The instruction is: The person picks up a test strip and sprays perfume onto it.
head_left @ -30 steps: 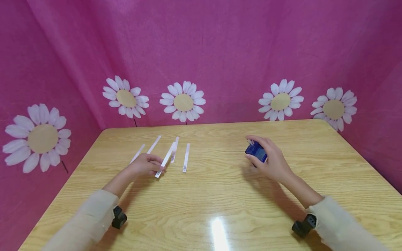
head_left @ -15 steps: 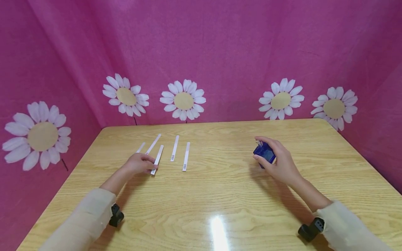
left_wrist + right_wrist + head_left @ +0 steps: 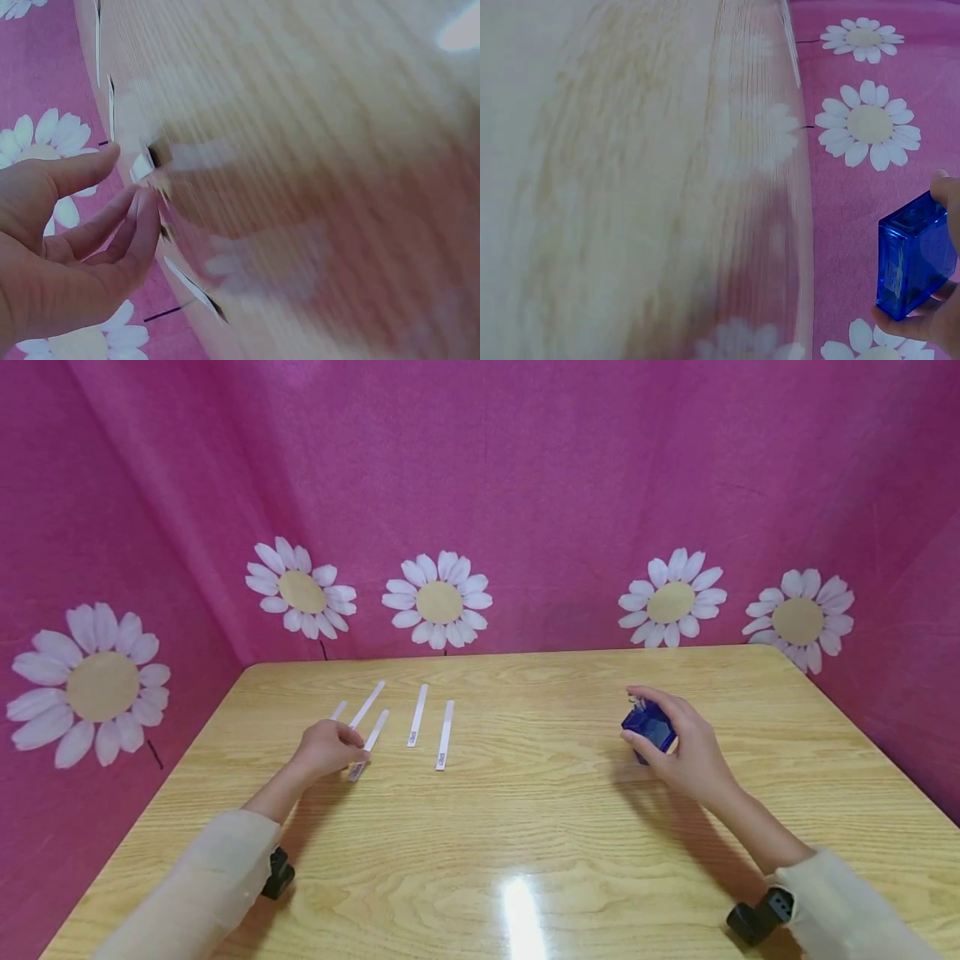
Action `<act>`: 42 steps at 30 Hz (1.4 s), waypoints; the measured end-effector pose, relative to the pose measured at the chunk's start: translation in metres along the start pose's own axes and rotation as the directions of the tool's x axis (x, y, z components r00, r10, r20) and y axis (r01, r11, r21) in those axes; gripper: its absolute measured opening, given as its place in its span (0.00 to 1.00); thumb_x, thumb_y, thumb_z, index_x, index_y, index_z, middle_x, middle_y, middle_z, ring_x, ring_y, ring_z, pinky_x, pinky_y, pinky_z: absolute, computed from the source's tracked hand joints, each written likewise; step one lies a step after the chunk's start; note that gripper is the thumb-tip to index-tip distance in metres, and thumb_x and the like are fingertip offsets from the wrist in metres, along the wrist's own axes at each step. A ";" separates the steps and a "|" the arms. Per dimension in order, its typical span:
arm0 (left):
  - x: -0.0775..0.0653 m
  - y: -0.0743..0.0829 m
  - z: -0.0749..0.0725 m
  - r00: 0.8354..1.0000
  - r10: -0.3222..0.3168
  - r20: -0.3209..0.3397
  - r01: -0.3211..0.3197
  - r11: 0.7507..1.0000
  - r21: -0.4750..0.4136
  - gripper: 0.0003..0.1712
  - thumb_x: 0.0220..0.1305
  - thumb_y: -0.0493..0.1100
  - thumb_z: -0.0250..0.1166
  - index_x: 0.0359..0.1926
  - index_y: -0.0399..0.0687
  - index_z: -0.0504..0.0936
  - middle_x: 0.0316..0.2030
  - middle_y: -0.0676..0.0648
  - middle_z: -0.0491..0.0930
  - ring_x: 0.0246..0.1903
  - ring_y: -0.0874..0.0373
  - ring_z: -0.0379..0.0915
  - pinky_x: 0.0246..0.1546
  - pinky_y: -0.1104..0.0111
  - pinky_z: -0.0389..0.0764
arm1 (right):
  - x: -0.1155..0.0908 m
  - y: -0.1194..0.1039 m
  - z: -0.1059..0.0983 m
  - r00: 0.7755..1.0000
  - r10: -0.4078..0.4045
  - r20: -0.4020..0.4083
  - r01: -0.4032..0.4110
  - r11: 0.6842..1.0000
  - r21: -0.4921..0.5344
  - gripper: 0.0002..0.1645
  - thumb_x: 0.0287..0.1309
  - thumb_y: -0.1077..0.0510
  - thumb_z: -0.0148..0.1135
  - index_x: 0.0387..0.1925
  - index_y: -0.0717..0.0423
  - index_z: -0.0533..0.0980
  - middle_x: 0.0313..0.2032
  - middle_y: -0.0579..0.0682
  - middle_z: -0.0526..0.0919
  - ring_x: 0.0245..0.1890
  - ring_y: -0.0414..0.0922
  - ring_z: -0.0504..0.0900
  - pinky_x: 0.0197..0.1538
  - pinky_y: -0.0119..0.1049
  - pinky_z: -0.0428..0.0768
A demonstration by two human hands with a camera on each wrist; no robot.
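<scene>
My left hand [image 3: 326,749] is low over the left part of the table, its thumb and fingertips at the near end of a white paper test strip [image 3: 377,728]. In the left wrist view this strip [image 3: 141,166] shows between the thumb and fingertips. Two more strips lie to its right, a middle one [image 3: 417,717] and a right one [image 3: 446,735], with small print at their near ends. Behind the left hand lie another strip [image 3: 367,703] and one partly hidden [image 3: 339,710]. My right hand [image 3: 693,747] grips a blue glass perfume bottle [image 3: 648,725] above the table, tilted.
The wood-grain table [image 3: 525,827] reaches back to a pink curtain [image 3: 525,485] printed with white daisies. A bright light reflection [image 3: 523,910] lies on the tabletop near the front. Black wrist cameras sit at both sleeves.
My left hand has brought the raised strip down to the table and left, its near end shifting left last. My right hand has moved right with the perfume bottle.
</scene>
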State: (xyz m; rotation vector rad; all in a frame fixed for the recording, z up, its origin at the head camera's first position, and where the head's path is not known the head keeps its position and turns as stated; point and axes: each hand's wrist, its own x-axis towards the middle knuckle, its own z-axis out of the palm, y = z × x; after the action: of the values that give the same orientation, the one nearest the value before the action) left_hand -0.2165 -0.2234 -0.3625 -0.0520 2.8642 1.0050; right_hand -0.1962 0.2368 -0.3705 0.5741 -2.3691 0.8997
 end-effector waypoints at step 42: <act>0.046 0.045 0.042 0.996 -0.018 -0.082 0.016 0.999 -0.033 0.13 0.47 0.30 0.68 0.38 0.32 0.83 0.32 0.38 0.85 0.24 0.59 0.79 0.28 0.74 0.80 | -0.011 0.010 -0.014 0.999 -0.005 -0.038 0.004 1.000 -0.030 0.36 0.48 0.65 0.72 0.61 0.51 0.72 0.55 0.56 0.79 0.54 0.53 0.75 0.53 0.10 0.61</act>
State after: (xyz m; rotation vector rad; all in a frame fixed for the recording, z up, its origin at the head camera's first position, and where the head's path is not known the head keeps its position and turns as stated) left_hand -0.2611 -0.1618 -0.3726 -0.1226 2.9156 1.0701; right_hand -0.1886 0.2556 -0.3738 0.5452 -2.3425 0.8643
